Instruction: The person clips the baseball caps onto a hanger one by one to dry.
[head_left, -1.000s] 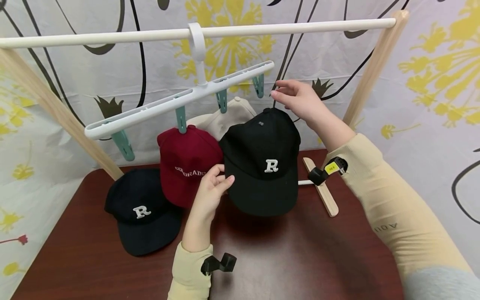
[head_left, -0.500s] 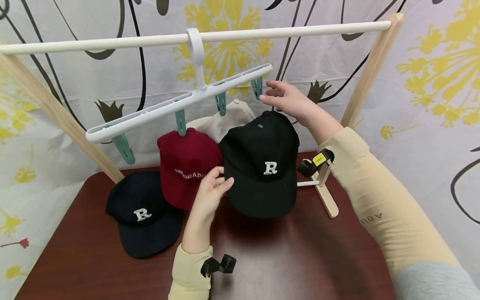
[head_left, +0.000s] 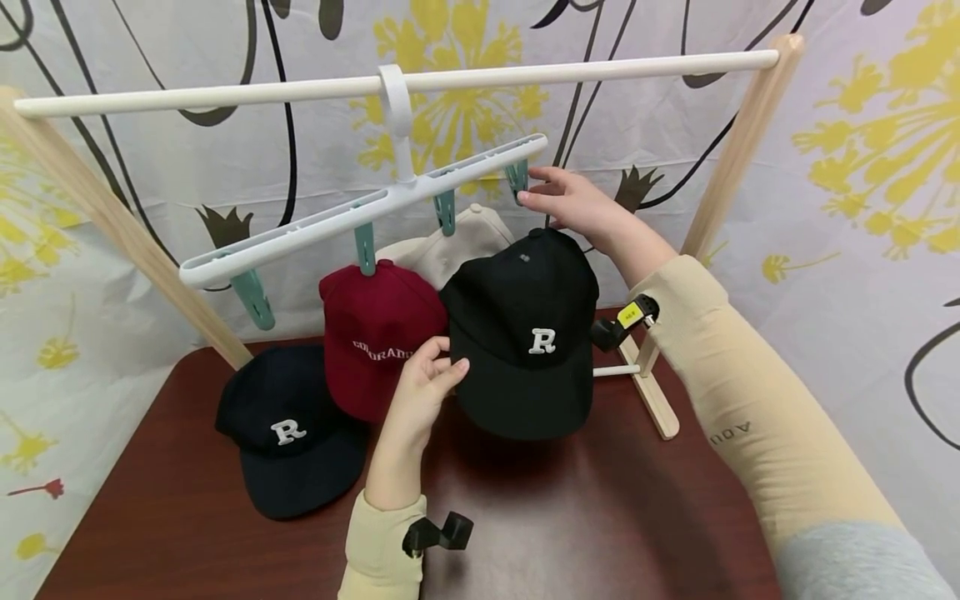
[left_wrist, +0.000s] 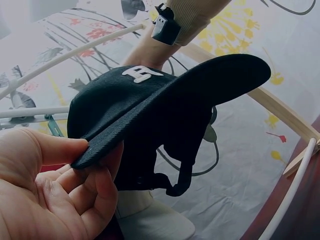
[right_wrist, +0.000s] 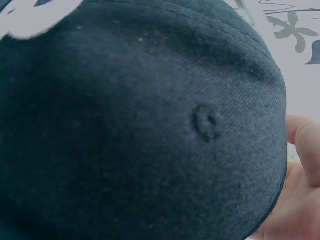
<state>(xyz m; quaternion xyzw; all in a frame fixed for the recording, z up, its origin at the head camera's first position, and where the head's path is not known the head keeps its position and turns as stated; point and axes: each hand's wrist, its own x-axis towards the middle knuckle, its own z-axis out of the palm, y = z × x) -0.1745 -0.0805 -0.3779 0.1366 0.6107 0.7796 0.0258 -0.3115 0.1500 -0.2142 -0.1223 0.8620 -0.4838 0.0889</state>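
Pinching the black cap [head_left: 525, 287] by its brim [head_left: 525, 408], the left hand [head_left: 423, 387] has its thumb on top and fingers curled underneath, so the cap sits below the right end of the hanger [head_left: 406, 192]. The right hand [head_left: 577, 208] is up at that same end, thumb and fingertips bent around the end clip [head_left: 514, 177], but I can't tell if they're squeezing it or just touching. Honestly, I'd get thumb and finger square on the clip before pressing, because the hanger looks like it'd swing with any sideways tug. I'd go easy on the brim too, just firm enough that the cap doesn't tip, and keep its crown close under the clip so neither arm has to stretch. Annoying bit: the right-wrist view is mostly dark cloth covering much of that hand, and in the left-wrist view the hand vanishes behind the crown. The back strap [left_wrist: 181, 180] only shows in that second one. Under the hanger's middle, a clip overlaps the red cap [head_left: 382, 308], no idea if it's actually gripping. Behind that, the pale cap [head_left: 468, 250] is mostly covered, so its front's anyone's guess.
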